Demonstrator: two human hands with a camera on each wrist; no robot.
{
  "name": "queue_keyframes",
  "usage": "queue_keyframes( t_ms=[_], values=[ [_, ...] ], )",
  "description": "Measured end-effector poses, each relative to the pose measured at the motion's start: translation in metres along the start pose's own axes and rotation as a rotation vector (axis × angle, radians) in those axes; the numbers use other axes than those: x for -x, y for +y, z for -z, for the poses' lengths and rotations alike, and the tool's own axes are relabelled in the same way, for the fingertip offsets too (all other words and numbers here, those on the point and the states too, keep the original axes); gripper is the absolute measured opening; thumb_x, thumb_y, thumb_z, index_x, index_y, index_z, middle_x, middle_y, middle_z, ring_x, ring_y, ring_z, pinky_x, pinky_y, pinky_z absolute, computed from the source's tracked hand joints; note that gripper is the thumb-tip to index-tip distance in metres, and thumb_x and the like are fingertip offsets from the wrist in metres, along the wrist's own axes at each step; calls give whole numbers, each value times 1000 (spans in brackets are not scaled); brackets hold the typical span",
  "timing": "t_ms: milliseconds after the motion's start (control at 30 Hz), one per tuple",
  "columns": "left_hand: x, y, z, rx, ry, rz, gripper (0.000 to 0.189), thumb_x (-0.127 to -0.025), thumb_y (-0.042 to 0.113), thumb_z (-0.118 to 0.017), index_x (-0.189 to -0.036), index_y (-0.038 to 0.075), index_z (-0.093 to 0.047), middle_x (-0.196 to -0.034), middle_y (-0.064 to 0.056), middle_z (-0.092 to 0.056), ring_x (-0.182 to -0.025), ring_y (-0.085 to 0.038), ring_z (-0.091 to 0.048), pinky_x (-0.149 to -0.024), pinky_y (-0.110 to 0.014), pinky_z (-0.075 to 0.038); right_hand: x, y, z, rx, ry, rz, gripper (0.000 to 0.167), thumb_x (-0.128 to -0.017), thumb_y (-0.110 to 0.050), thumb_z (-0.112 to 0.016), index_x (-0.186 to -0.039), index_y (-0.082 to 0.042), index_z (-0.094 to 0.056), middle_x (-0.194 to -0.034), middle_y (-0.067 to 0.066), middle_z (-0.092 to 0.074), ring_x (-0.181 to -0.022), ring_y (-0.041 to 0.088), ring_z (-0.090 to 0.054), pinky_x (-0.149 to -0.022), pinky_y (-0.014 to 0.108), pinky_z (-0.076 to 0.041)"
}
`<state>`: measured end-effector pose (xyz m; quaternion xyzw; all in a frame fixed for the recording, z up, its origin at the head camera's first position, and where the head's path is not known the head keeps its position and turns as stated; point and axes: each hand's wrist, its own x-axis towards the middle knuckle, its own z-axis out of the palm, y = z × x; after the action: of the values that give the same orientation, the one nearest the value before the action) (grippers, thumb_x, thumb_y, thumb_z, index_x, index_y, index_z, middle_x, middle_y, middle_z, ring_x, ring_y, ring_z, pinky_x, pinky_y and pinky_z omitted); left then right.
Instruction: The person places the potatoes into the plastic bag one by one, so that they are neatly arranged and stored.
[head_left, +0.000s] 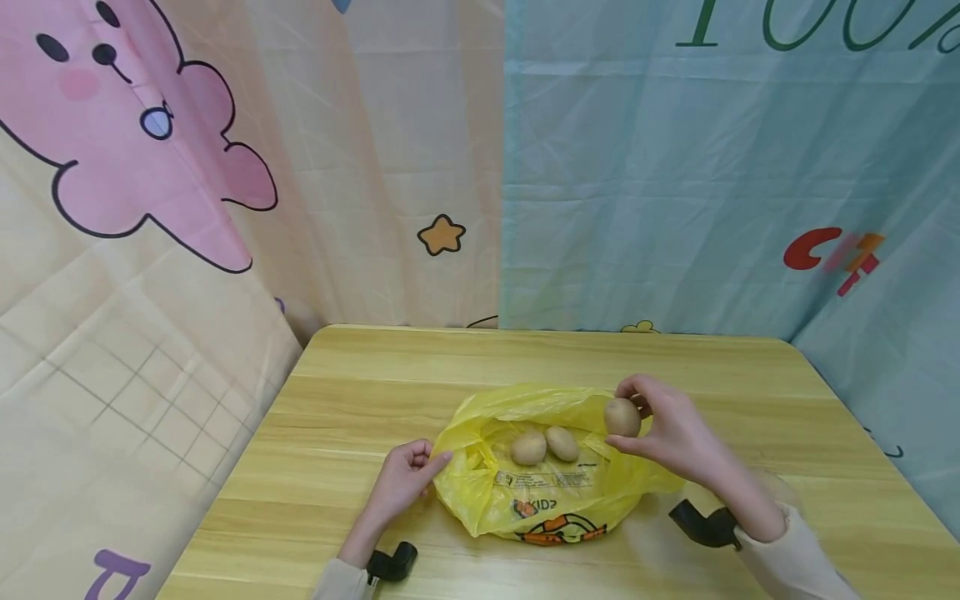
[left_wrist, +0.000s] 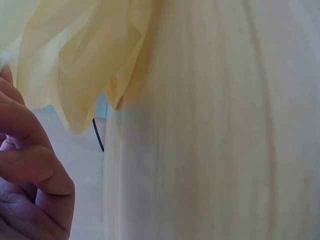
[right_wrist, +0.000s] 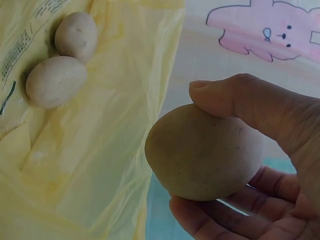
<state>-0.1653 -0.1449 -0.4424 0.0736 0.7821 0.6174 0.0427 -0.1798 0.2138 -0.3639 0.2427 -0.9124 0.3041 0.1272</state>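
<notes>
A yellow plastic bag [head_left: 480, 500] with printing on it lies on the table, its mouth spread wide. Inside it two smooth, light-brown potatoes [head_left: 528, 448] touch each other; the right wrist view shows them too. My right hand [head_left: 678, 433] grips a third potato [right_wrist: 205, 152] between thumb and fingers, above the bag's right rim. Small dark specks dot its skin. At the bag's left edge, my left hand [head_left: 405, 479] pinches the plastic between thumb and curled fingers. In the left wrist view the hand [left_wrist: 30, 175] is partly cut off beside the hanging plastic [left_wrist: 95, 65].
The wooden table [head_left: 337, 383] extends around the bag on all sides. Printed curtains [head_left: 390, 167] hang behind it and at both sides. Each wrist carries a black camera mount [head_left: 705, 525], close to the tabletop.
</notes>
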Motion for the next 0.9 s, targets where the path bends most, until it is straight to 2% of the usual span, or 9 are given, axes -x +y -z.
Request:
queue_keyframes(
  t_ms=[400, 900],
  values=[
    [0, -1, 1, 8, -7, 9, 24, -90, 11, -66, -72, 1, -53, -53, 0, -44, -43, -9, -40, -43, -18, -31, -8, -3, -9, -25, -79, 26, 46, -68, -11, -87, -101, -10, -55, -91, -5, -56, -81, 12, -58, -69, 32, -51],
    [0, -3, 1, 3, -5, -1, 24, -90, 11, -66, -72, 2, -53, -53, 1, -43, -43, -9, -39, -43, -17, -30, -13, 9, -28, -31, -198, 59, 44, -69, -7, -85, -101, -8, -55, -91, -2, -60, -81, 16, -60, -62, 30, -52]
  ],
)
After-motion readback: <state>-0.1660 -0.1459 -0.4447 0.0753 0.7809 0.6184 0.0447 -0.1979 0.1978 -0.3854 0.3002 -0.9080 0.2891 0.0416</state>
